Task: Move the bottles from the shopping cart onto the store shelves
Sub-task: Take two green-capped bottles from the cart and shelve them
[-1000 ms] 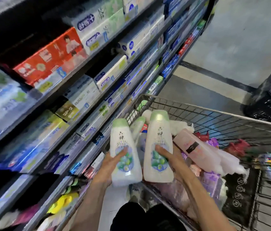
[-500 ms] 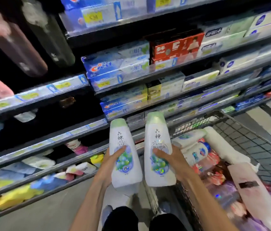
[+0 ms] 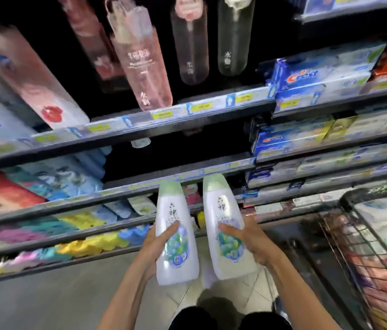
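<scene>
I hold two white bottles with pale green caps upright in front of the store shelves. My left hand (image 3: 156, 246) grips the left bottle (image 3: 176, 234) from its left side, thumb across the label. My right hand (image 3: 252, 244) grips the right bottle (image 3: 225, 227) from its right side. Both bottles sit level with the lower shelf edge (image 3: 187, 177). The wire shopping cart (image 3: 354, 234) stands at the lower right, with several packages blurred inside.
Tall pink and clear bottles (image 3: 145, 67) stand on the upper shelf. Toothpaste boxes (image 3: 311, 77) fill the shelves at the right. Colourful packs (image 3: 87, 244) line the low shelves at the left. A dark gap (image 3: 176, 148) opens on the middle shelf. Grey floor lies below.
The view has swung left from the cart toward the shelves. Both hands carry the two bottles along, still upright, and the cart has slid to the right edge.
</scene>
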Demonstrator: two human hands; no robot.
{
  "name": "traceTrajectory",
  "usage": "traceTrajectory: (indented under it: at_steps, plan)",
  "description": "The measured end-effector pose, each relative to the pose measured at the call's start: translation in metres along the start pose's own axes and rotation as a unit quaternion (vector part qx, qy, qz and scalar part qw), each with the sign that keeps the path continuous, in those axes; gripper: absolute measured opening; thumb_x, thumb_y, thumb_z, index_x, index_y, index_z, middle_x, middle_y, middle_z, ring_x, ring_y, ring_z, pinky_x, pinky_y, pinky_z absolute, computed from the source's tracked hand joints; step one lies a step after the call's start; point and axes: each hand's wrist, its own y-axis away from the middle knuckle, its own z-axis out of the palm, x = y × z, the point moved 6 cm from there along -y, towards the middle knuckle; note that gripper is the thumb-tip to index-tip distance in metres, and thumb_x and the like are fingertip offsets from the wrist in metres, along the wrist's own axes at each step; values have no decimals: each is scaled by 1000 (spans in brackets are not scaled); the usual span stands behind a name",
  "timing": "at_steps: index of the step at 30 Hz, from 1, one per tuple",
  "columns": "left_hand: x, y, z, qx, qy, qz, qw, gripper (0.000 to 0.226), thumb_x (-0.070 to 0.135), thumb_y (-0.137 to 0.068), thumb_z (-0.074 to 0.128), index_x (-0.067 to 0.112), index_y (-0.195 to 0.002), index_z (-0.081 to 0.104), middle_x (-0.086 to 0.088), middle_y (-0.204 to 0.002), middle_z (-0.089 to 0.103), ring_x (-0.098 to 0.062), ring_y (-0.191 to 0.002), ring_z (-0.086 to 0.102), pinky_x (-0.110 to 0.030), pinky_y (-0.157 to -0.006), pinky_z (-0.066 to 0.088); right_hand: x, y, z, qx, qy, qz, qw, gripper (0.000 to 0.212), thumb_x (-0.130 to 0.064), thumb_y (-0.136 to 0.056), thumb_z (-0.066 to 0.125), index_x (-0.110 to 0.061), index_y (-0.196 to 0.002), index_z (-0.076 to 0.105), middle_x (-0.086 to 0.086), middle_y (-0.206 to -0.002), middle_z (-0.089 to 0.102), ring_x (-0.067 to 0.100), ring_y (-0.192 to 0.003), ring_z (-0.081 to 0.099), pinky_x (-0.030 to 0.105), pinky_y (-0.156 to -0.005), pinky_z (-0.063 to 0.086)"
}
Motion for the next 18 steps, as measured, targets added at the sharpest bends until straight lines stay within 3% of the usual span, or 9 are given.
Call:
traceTrajectory:
  at_steps: [4, 10, 14, 18]
  plan:
    - [-1, -4, -47, 3, -4, -9, 1000, 49, 32, -68, 76, 16, -112, 61, -16, -95, 73, -34, -83, 71, -39, -62, 58, 12, -14, 55, -32, 3, 26, 999, 38, -32, -65, 81, -18, -98, 66, 1, -81, 76, 19, -72, 73, 23, -53, 55]
    - [-15, -25, -83, 30, 3, 14, 999, 42, 19, -78, 73, 8, -116, 59, -18, -99, 72, -38, -89, 69, -54, -84, 54, 28, -43, 83, -60, 10, 32, 998, 50, -38, -56, 82, -22, -101, 66, -3, -88, 76, 16, -79, 73, 20, -58, 55]
    - [-39, -67, -99, 40, 20, 27, 999, 47, 21, -72, 77, 9, -114, 60, -17, -100, 72, -37, -91, 69, -53, -85, 54, 59, -87, 86, -76, 47, 18, 996, 66, -40, -55, 88, -13, -111, 65, 4, -97, 75, 22, -88, 72, 29, -69, 56]
    - [-77, -123, -113, 52, 32, 55, 997, 52, 28, -66, 79, 10, -111, 59, -14, -95, 74, -34, -87, 71, -50, -81, 56, 102, -139, 80, -57, 36, 4, 998, 63, -36, -54, 84, -12, -107, 63, 7, -89, 76, 24, -80, 73, 27, -59, 56]
